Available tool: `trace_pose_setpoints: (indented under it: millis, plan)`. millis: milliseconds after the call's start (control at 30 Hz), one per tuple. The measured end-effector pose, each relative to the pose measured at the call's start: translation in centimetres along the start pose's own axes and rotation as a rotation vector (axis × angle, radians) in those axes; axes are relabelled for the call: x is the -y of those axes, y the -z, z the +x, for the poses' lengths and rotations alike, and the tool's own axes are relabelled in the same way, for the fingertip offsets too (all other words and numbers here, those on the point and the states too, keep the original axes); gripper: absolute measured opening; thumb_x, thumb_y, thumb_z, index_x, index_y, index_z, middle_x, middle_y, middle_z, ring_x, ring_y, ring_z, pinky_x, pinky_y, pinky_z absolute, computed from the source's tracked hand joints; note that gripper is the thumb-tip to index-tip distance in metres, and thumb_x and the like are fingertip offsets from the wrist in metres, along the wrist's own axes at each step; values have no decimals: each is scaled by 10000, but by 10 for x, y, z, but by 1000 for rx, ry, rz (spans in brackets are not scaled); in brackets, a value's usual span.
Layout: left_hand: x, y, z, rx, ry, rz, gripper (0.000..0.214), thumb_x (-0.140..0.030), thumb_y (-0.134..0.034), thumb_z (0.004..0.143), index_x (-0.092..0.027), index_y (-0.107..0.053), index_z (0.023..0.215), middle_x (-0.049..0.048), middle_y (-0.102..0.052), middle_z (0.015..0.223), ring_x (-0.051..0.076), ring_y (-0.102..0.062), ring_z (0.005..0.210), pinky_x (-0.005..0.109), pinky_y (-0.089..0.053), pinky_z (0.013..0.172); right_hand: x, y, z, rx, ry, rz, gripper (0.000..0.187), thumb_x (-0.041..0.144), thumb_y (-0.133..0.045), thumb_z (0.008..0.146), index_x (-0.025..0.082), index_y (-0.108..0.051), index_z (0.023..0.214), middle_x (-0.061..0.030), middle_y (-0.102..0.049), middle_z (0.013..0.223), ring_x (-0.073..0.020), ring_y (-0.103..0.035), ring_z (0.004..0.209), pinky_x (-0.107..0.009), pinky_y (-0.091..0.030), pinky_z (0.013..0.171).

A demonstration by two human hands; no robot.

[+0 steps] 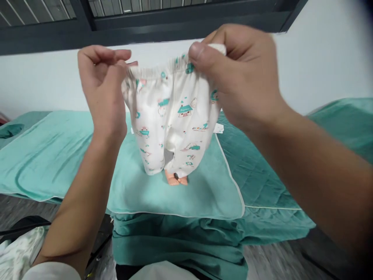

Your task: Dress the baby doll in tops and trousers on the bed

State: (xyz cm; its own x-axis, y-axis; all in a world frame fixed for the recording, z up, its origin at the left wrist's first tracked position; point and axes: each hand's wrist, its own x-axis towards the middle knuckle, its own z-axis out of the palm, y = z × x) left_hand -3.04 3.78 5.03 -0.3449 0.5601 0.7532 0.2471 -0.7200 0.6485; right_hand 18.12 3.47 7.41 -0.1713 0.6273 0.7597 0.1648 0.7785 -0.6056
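I hold up a small pair of white baby trousers (171,116) printed with teal houses, by the elastic waistband. My left hand (101,85) pinches the waistband's left end. My right hand (239,74) grips its right end in a closed fist. The trouser legs hang down over a teal pillow (180,194). Below the cuffs, two small doll feet (176,179) show on the pillow; the rest of the doll is hidden behind the trousers.
A teal quilted cover (262,175) spreads over the bed to the right, and a light teal sheet (49,147) to the left. A white wall and a dark window frame (145,27) stand behind. White cloth (17,252) lies at the lower left.
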Motion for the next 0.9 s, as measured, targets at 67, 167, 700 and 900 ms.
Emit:
trace_pose_setpoints:
  millis: [67, 167, 700, 900]
  plan:
    - [-1, -6, -12, 210, -9, -47, 330, -447, -712, 917, -241, -537, 1108, 8, -678, 1044, 153, -676, 983, 294, -552, 877, -8, -8, -3, 33, -33, -3, 402, 355, -667, 950, 189, -478, 635, 29, -468, 681, -94, -524, 720, -232, -419, 667]
    - [-2, -11, -34, 596, 99, -45, 445, -518, -794, 817, -215, -628, 1097, 3, -687, 954, 184, -703, 915, 312, -577, 811, -21, -15, -8, 86, -63, 6, 417, 418, -692, 945, 202, -483, 656, 19, -460, 681, -102, -452, 663, -252, -401, 622]
    - [19, -13, -58, 329, 472, -126, 451, -609, -738, 833, -176, -619, 879, 30, -640, 836, 244, -724, 939, 347, -607, 766, -62, -5, -44, 593, -448, 252, 431, 608, -809, 764, 189, -732, 828, -24, -684, 762, -173, -651, 710, -276, -502, 609]
    - [14, -2, -60, 922, 686, -149, 404, -473, -903, 682, -166, -698, 845, 31, -688, 765, 235, -716, 757, 323, -580, 641, -63, -16, -46, 351, -431, 372, 487, 700, -740, 799, 222, -700, 886, -31, -706, 861, -178, -664, 791, -286, -531, 654]
